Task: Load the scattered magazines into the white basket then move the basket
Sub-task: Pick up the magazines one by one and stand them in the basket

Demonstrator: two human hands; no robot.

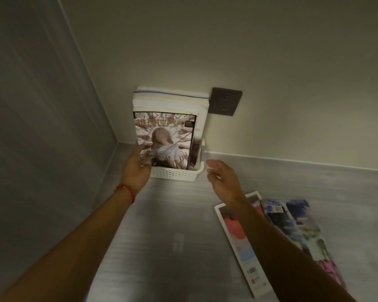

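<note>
Where the grey bench (183, 225) meets the corner of the walls, the white basket (175, 173) stands with several magazines upright inside it, the front magazine (165, 138) showing an illustrated cover. The left hand (138, 165) rests its fingers, spread, on the lower left edge of that cover, at the basket's left end. The right hand (222, 177) hovers open just right of the basket, touching nothing. Two more magazines (292, 232) lie flat and overlapping on the bench, partly under the right forearm. A dark wall plate (225, 101) sits behind the stack.
</note>
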